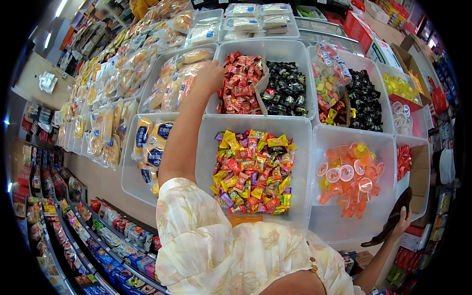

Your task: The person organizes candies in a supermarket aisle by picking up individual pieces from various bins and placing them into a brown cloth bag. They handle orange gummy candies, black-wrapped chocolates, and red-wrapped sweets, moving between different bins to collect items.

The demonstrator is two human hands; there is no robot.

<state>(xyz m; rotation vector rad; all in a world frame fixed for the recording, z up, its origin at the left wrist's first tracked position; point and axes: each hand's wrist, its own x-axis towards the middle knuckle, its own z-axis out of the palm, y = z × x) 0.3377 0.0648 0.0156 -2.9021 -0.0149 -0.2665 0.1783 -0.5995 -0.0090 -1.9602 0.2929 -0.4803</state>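
My left hand [210,75] reaches over the bin of bagged bread rolls [175,86], beside the red-wrapped candies [241,81]. Its fingers are curled and partly hidden by the back of the hand, so whether they pinch anything does not show. On the far right, my right hand [402,224] grips a dark brown cloth-like item [394,217] next to the bin of orange jelly cups [348,177]. Mixed wrapped candies [254,171] lie in the clear plastic bin [206,147] straight before me. Black-wrapped candies [284,88] sit behind it, parted from the red ones by a cardboard divider [261,88].
Blue-labelled packaged bread [152,143] fills part of the near left bin. More bagged bread [125,70] is piled at far left. White packets [245,24] stand at the back. Yellow jelly cups [400,88] are at right, and snack shelves [107,250] run along the lower left.
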